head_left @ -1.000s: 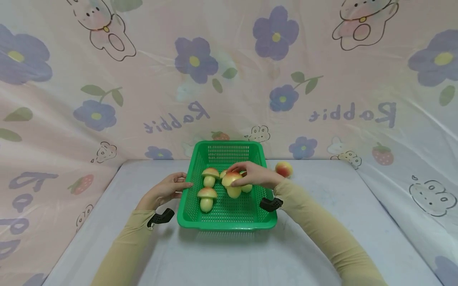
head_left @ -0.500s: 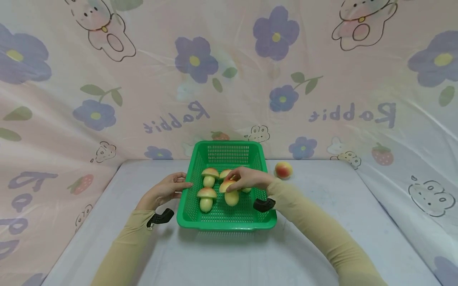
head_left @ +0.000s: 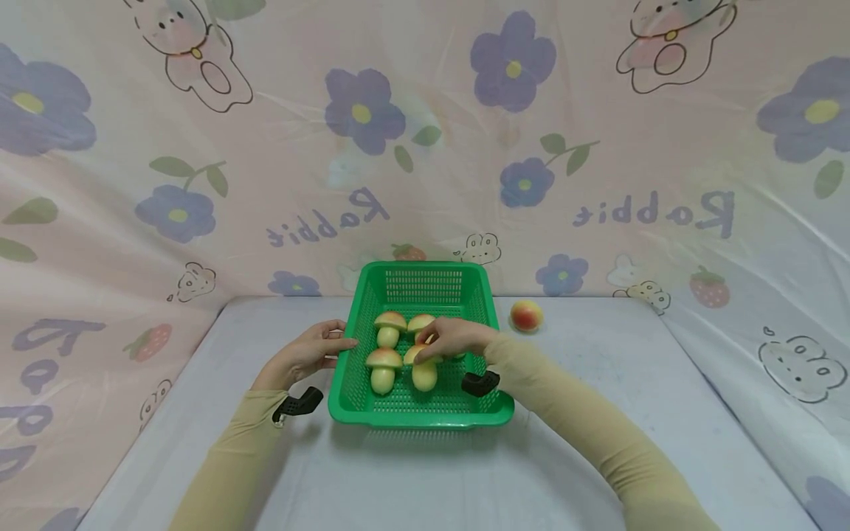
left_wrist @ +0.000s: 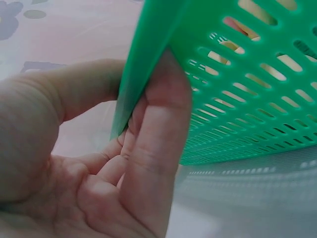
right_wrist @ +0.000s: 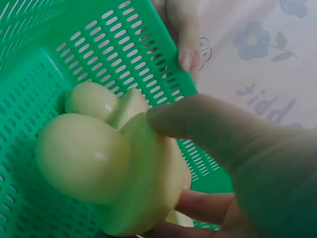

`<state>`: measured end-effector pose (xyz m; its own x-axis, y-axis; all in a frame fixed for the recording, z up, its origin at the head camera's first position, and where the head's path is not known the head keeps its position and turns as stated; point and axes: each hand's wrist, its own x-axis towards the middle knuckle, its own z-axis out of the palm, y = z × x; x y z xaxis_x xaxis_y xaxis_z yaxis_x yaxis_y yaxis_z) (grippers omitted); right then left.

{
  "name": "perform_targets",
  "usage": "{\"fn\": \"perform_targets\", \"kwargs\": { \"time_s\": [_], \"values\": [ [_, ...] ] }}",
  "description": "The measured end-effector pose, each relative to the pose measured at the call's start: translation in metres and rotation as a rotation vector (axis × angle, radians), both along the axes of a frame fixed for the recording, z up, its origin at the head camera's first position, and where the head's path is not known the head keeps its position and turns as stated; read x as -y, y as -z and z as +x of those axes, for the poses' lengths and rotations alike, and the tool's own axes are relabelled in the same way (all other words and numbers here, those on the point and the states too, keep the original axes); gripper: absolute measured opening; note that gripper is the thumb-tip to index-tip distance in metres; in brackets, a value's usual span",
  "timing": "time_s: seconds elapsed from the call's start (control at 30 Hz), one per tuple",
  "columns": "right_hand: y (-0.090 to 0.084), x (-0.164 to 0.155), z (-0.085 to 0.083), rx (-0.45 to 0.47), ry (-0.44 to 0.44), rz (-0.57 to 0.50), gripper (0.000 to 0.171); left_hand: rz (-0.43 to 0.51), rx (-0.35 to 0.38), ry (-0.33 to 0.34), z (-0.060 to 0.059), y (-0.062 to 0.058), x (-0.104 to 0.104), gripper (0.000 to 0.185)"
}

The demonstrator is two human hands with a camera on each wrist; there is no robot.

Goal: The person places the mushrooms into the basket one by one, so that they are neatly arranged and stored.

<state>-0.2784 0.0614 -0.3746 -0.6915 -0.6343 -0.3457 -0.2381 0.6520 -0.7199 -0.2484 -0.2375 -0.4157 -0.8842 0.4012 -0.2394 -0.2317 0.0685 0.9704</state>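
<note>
1. A toy mushroom [head_left: 423,369] is pinched by its cap in the right hand [head_left: 451,338], thumb curled over it, low inside the green basket [head_left: 418,413] at about 4 o'clock of centre.
2. Three more mushrooms, one at the front left [head_left: 383,369], are already seen standing in the basket.
3. The basket's 9 o'clock rim is gripped by the left hand [head_left: 308,354].
4. A peach [head_left: 527,316] is left outside, on the table [head_left: 664,413] at 2 o'clock.

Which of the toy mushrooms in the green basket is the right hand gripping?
The front-right mushroom, its cap under the right hand. The front-left mushroom and the two back ones stand free, touched by no fingers.
</note>
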Motion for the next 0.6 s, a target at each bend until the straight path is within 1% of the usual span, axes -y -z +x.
{"fn": "perform_targets", "kwargs": {
  "time_s": [0.1,0.23,0.37,0.47,0.6],
  "values": [
    [0.0025,0.0024,0.0005,-0.021,-0.012,0.023,0.038,0.0,-0.001,0.003,0.0005,-0.0002,0.0007,0.048],
    [0.0044,0.0035,0.0007,0.005,-0.016,0.016,0.033,-0.008,-0.005,0.003,0.0,-0.0008,-0.0001,0.047],
    [0.0058,0.0039,0.0008,0.024,0.01,0.029,0.039,-0.023,-0.008,-0.002,-0.0006,-0.0009,-0.0003,0.044],
    [0.0074,0.004,0.0009,0.032,0.016,0.044,0.04,-0.027,-0.005,-0.006,-0.0009,-0.001,-0.0002,0.043],
    [0.0104,0.004,0.0016,0.04,0.003,0.05,0.029,-0.026,0.0,-0.007,-0.0011,-0.0012,-0.0003,0.043]
  ]
}}
